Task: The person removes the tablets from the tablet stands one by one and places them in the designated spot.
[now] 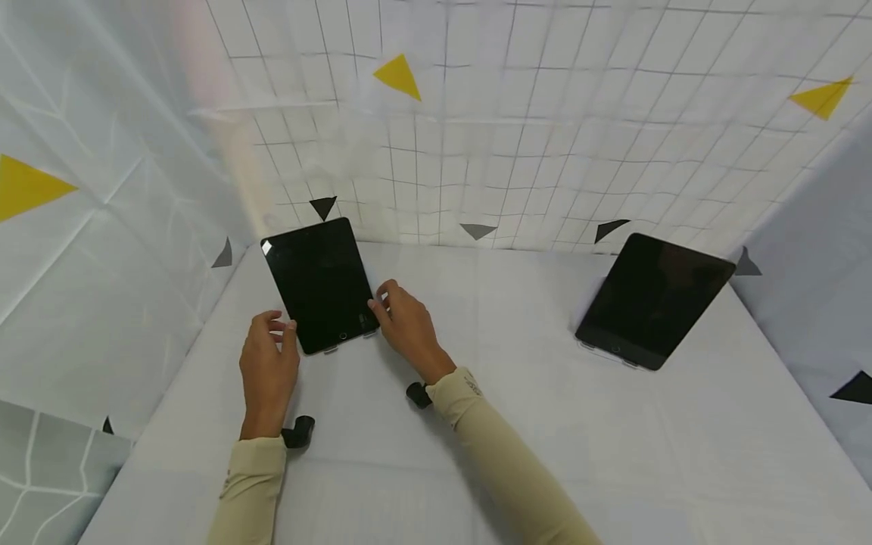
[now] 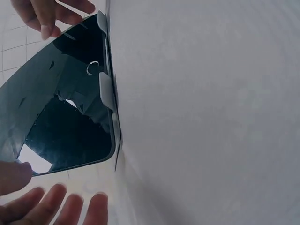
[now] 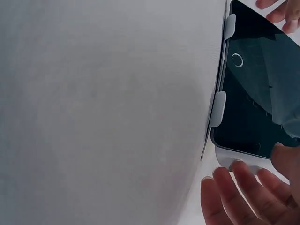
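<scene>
A black tablet (image 1: 320, 284) with a round home button leans back on a stand at the left of the table. Two pale lips (image 2: 107, 91) of the stand hook over its lower edge. My left hand (image 1: 269, 371) is beside the tablet's left edge, thumb tip right at the edge and fingers spread loosely apart. At the opposite edge is my right hand (image 1: 409, 325), its thumb by the front corner. In the right wrist view, the loosely bent fingers (image 3: 248, 192) of that hand lie next to a light-coloured part of the stand (image 3: 234, 157).
A second black tablet (image 1: 655, 301) leans on a similar clear-lipped stand at the right. White cloth covers the table (image 1: 490, 424). Behind stands a gridded white sheet (image 1: 477, 136) with yellow and dark triangles. Black wrist devices (image 1: 300, 431) sit at both cuffs.
</scene>
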The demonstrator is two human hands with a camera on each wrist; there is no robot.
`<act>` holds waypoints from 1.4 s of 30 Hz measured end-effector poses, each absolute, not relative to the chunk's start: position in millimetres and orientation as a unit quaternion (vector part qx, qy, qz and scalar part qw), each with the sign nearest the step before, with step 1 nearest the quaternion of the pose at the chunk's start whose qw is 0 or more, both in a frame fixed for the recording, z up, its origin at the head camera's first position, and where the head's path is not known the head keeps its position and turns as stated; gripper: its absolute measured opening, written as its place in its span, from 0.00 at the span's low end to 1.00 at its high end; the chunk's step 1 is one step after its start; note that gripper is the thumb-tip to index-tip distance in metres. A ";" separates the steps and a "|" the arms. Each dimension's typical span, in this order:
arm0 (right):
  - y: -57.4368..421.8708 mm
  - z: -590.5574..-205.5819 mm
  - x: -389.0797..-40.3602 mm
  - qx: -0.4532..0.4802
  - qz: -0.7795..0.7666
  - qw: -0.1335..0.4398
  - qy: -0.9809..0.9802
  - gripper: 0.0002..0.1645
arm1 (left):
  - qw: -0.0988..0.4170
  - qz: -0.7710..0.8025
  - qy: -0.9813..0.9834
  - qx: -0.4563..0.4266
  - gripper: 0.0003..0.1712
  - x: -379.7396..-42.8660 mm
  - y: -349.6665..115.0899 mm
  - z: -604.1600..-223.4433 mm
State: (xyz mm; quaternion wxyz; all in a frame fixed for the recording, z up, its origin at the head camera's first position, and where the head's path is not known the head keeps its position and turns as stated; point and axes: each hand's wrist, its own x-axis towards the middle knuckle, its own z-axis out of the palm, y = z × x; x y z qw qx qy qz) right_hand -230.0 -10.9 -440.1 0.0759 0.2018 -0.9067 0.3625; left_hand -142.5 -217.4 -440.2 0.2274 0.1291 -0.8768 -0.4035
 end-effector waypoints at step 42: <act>-15.1 -440.8 -239.3 0.238 0.370 0.107 -0.892 0.10 | 0.227 -0.421 -0.870 0.118 0.14 -147.8 -220.2 -443.4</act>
